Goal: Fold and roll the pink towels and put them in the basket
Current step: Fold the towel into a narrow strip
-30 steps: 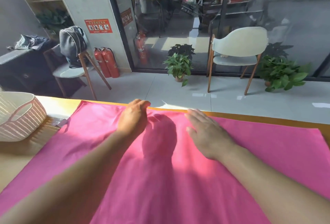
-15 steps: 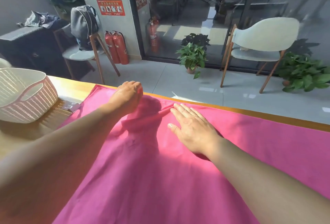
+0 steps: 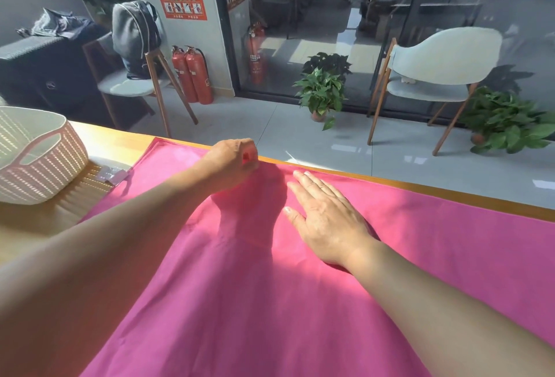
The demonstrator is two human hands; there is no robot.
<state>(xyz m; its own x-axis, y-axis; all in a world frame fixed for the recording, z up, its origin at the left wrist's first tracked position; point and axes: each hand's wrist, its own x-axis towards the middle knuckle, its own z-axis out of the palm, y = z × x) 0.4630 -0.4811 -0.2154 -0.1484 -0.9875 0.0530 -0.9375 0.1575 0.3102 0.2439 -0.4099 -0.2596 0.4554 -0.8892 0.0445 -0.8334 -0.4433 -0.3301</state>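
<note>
Seen from the head camera, a large pink towel (image 3: 270, 301) lay spread flat across a wooden table (image 3: 36, 226), covering most of its surface and reaching almost to the far edge, where a strip of bare wood showed along the rim. The person's left hand (image 3: 232, 162) sat at the towel's far hem, its fingers curled down and pinching the cloth right at the edge, a sliver of pink showing between fingers and thumb. The right hand (image 3: 326, 217) lay palm down on the towel just beside and nearer than the left, its fingers straight and together, pressing the fabric flat and gripping nothing. Both bare forearms stretched across the towel from the near side, throwing a shadow onto the cloth between the hands. A white woven basket (image 3: 33, 157) with a slot handle stood on the table at the far left, apart from the towel's left corner; its inside was not visible from this angle. A small clear wrapper (image 3: 112, 175) lay on the wood between basket and towel, touching the towel's edge. Beyond the table, on a grey tiled floor, stood a chair holding a grey backpack (image 3: 135, 37), two red fire extinguishers (image 3: 192, 75) against a pillar, a potted plant (image 3: 322, 93) in front of a glass wall, a pale chair (image 3: 435, 73) with wooden legs and another leafy plant (image 3: 510, 121) at far right.
</note>
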